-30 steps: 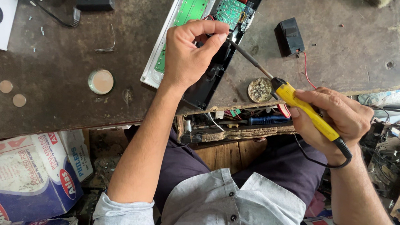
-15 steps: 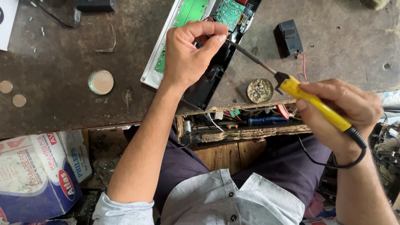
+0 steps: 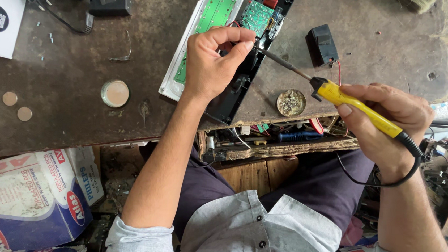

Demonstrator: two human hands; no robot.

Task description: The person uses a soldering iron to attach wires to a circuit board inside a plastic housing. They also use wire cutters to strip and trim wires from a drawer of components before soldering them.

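Observation:
An opened appliance lies on the worn brown workbench [image 3: 66, 103]: a white case half with a green circuit strip [image 3: 214, 10] and a black case half with a small green board [image 3: 259, 14]. My left hand [image 3: 213, 61] rests over the black half, thumb and forefinger pinched together; whatever it pinches is too small to see. My right hand [image 3: 389, 120] grips a yellow-handled soldering iron [image 3: 353, 104]. The iron's metal tip [image 3: 264, 53] reaches to my left fingertips.
A round tin of flux residue [image 3: 291, 102] sits near the bench edge. A black adapter block [image 3: 323, 43] with red wire lies to the right. A round lid [image 3: 115, 93], two coins [image 3: 16, 106] and black plugs [image 3: 111, 2] lie left. Cardboard boxes [image 3: 26, 201] stand below.
My right hand has shifted slightly right and up with the iron, the tip staying at my left fingertips. My left hand has kept its place.

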